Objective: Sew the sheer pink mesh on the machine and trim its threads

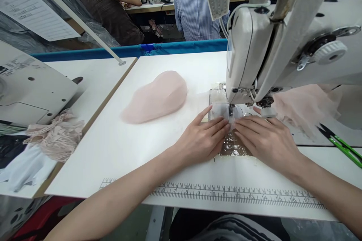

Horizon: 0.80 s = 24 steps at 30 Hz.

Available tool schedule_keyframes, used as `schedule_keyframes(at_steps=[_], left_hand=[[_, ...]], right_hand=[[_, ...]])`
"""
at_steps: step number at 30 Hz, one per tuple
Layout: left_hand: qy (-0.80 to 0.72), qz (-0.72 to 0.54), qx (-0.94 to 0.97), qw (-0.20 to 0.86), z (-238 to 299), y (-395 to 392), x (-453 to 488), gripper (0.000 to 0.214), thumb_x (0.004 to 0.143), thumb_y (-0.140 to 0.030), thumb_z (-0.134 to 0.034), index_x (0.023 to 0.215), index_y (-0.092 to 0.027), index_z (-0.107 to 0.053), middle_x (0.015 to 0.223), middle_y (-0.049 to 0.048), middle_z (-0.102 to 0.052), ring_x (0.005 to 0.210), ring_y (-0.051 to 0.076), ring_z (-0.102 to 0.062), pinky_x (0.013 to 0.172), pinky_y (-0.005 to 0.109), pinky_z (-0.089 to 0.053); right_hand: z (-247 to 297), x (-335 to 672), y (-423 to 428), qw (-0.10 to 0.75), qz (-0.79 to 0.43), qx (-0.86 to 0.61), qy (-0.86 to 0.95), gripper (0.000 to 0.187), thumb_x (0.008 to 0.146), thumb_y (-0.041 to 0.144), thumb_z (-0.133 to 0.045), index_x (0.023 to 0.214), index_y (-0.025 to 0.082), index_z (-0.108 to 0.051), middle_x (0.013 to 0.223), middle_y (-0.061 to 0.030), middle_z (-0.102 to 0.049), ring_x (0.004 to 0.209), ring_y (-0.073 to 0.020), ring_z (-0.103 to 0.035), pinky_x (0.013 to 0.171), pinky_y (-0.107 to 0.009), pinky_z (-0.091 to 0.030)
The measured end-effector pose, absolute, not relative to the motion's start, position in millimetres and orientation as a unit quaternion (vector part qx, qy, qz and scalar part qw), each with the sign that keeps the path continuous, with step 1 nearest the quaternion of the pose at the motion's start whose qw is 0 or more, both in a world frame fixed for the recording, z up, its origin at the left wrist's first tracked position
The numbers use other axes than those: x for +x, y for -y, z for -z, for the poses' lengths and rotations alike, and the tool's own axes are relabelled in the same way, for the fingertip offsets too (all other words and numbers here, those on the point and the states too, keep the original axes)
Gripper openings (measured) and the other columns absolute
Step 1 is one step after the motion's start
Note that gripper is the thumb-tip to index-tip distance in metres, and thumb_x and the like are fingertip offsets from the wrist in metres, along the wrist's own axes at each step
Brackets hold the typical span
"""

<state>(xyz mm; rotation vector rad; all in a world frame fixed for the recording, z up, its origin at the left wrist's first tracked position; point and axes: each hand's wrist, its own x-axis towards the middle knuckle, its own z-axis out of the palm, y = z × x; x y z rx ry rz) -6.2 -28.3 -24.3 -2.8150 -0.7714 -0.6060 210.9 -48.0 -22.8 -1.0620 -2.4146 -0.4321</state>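
Both of my hands lie flat on the white sewing table (113,150) just in front of the needle of a white sewing machine (254,56). My left hand (203,137) and my right hand (263,137) press, fingers stretched out, on a thin sheer strip of fabric (231,122) that runs under the presser foot (231,110). Their fingertips almost meet at the strip. A pale pink moulded cup (157,98) rests on the table to the left of my left hand.
Green thread snips (341,145) lie at the right edge. Pink sheer fabric (305,107) is bunched behind the machine. Pink lace (55,137) and cloth pile up at the left beside another machine (31,86). A printed ruler (226,192) lines the front edge. Two people sit beyond.
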Motion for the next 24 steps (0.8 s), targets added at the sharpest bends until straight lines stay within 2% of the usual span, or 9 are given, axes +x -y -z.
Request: schedule_keyframes(at_steps=[5,10,16,24], left_hand=[[0.247,0.197,-0.943,0.104,24.5,31.5,-6.1,0.031,0.093,-0.02,-0.047,0.119,-0.01,-0.062,0.118,0.0095,-0.066,0.115,0.021,-0.06,0.117,0.05,-0.027],[0.239,0.222,-0.938,0.118,24.4,37.5,-5.8,0.027,0.092,-0.017,-0.05,0.113,-0.007,-0.064,0.113,0.0103,-0.068,0.11,0.02,-0.063,0.116,0.045,-0.031],[0.259,0.218,-0.934,0.119,24.7,37.6,-4.7,0.027,0.093,-0.021,-0.048,0.112,-0.012,-0.065,0.113,0.0065,-0.069,0.109,0.019,-0.064,0.114,0.048,-0.034],[0.269,0.201,-0.935,0.11,25.0,29.7,-4.1,0.031,0.095,-0.024,-0.045,0.115,-0.01,-0.064,0.116,0.0094,-0.067,0.111,0.021,-0.063,0.115,0.05,-0.032]], right_hand=[[22.9,213.0,46.3,0.202,0.148,-0.394,0.884,0.031,0.084,0.0,-0.048,0.103,0.012,-0.07,0.102,-0.0043,-0.071,0.09,-0.0211,-0.066,0.099,-0.042,-0.043],[25.2,214.4,48.8,0.208,0.127,-0.389,0.889,0.032,0.084,0.0,-0.046,0.1,0.014,-0.07,0.102,-0.003,-0.071,0.091,-0.021,-0.064,0.099,-0.043,-0.042],[26.5,213.6,49.6,0.199,0.124,-0.393,0.889,0.033,0.084,-0.001,-0.047,0.104,0.013,-0.069,0.107,-0.0037,-0.069,0.097,-0.0222,-0.062,0.102,-0.043,-0.039],[26.7,210.9,46.8,0.174,0.167,-0.4,0.884,0.036,0.082,-0.002,-0.046,0.107,0.012,-0.068,0.111,-0.0072,-0.069,0.095,-0.0218,-0.063,0.101,-0.045,-0.041]])
